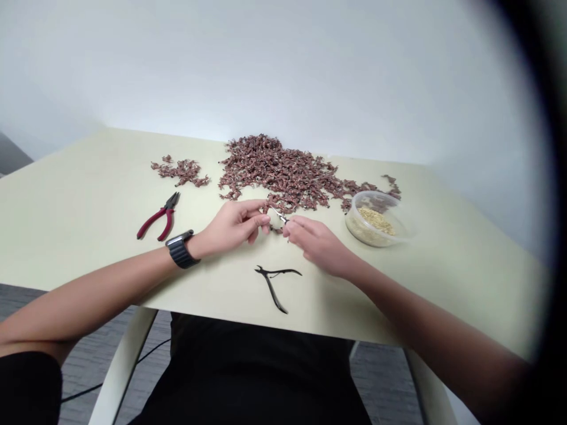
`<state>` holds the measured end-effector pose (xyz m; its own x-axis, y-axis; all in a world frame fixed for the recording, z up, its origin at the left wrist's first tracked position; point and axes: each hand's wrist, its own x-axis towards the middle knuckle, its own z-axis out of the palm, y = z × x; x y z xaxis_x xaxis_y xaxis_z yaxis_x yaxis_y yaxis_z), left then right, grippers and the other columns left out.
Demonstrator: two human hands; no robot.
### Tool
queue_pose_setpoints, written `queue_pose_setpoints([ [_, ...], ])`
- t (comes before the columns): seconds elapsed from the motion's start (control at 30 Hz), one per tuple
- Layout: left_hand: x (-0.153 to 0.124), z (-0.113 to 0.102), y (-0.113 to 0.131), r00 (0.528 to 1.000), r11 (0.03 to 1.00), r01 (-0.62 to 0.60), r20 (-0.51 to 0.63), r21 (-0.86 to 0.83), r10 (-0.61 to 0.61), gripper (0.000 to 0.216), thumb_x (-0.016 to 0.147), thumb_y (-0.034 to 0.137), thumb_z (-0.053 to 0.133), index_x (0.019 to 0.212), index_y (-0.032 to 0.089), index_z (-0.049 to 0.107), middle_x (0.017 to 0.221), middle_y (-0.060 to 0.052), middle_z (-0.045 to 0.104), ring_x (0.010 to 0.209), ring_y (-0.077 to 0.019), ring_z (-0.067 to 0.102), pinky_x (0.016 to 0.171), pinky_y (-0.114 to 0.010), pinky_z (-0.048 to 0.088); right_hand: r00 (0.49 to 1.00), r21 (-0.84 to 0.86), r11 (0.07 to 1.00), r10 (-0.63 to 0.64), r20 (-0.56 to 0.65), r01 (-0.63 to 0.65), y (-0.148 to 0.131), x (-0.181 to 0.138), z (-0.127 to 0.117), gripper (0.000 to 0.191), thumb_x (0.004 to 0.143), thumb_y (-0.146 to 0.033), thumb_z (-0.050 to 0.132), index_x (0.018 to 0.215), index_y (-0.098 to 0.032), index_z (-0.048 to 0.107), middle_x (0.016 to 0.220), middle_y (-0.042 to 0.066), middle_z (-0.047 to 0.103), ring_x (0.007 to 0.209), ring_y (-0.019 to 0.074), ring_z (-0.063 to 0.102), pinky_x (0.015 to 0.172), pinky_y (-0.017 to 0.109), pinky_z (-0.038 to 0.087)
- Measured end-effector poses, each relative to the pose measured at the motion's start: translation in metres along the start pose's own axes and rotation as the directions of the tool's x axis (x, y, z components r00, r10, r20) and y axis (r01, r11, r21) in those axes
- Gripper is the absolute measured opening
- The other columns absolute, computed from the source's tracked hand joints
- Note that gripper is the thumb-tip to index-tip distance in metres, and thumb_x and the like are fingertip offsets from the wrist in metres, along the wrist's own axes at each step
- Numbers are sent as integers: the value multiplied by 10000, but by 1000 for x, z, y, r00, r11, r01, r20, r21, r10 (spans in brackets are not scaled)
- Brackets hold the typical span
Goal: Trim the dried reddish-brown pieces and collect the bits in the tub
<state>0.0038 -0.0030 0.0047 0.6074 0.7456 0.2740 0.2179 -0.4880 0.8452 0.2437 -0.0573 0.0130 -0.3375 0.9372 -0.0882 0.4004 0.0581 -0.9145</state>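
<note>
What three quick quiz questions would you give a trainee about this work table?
1. True or false: the red-handled pliers lie on the table left of the left hand, untouched.
2. Pick one: the black nippers lie A) in the clear tub, B) nearer the person than both hands, C) on the brown pile.
3. Short answer: what does the right hand pinch?
Key: 1 true; 2 B; 3 a thin silvery piece.

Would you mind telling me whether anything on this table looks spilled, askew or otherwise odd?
Nothing looks damaged. The small reddish-brown pieces lie loose in a heap straight on the pale table, with strays scattered near the clear round plastic tub.
</note>
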Motion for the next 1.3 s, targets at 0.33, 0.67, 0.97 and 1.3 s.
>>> queue_pose_setpoints([
  [0.33, 0, 1, 8, 960, 741, 278, 206, -611, -190, 333, 999, 382, 652, 810, 109, 633, 789, -44, 691, 450, -22, 504, 439, -160, 347, 875, -683, 681, -467, -126, 265, 20, 4, -3, 245, 1008, -415, 505, 1112, -199, 557, 890, 58, 620, 755, 207, 572, 697, 323, 393],
  [0.67, -1, 1, 13, 946, 725, 322, 234, -608, -224, 346, 975, 414, 674, 784, 130, 626, 737, -51, 692, 424, -42, 465, 417, -189, 326, 899, -648, 702, -433, -60, 295, 13, 2, -9, 217, 1023, -409, 490, 1079, -206, 545, 938, 69, 629, 748, 199, 541, 707, 325, 381],
  [0.97, -5, 8, 12, 997, 984, 82, 5, -158, -82, 351, 997, 431, 628, 1120, 111, 704, 785, -54, 728, 461, -68, 529, 484, -196, 441, 995, -125, 989, -84, -45, 77, -4, -5, 4, 336, 1027, -511, 442, 861, -221, 483, 721, -22, 421, 619, 138, 361, 557, 272, 271],
  [1.3, -2, -5, -5, 981, 929, -172, -27, 327, 191, 424, 1027, 286, 559, 1434, 170, 583, 900, -73, 778, 626, -108, 662, 665, -223, 534, 956, 332, 908, 187, 227, -257, -9, -3, -7, 426, 966, -628, 450, 900, -214, 529, 699, -45, 306, 560, 114, 163, 467, 242, 121],
])
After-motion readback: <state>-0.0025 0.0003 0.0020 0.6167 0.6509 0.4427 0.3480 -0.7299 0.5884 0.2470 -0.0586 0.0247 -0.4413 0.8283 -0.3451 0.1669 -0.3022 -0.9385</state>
